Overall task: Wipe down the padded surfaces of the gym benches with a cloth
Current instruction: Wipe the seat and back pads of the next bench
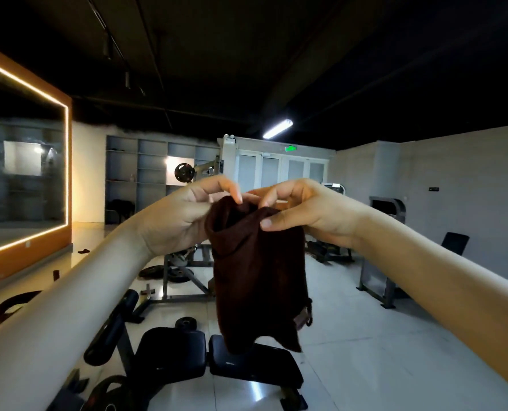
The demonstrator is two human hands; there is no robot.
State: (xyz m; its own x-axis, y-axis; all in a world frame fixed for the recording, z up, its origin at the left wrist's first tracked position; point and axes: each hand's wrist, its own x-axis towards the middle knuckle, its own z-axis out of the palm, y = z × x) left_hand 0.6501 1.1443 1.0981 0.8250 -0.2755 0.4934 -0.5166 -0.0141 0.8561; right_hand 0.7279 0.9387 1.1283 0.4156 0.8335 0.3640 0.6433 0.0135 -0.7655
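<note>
A dark brown cloth (260,271) hangs in the air at chest height in front of me. My left hand (184,215) pinches its top edge from the left. My right hand (303,209) pinches the same edge from the right, thumb on the front of the fabric. Below the cloth stands a black padded gym bench (169,354) with two cushions side by side; the cloth's lower corners hang just above the right cushion (255,366). A second black padded bench (454,243) stands tilted at the right, farther off.
A metal rack (184,280) with weight plates (150,271) on the floor stands behind the bench. A loose plate (186,323) lies near the cushions. A lit mirror wall (24,179) runs along the left, shelves (146,173) at the back. Pale tiled floor (365,336) spreads to the right.
</note>
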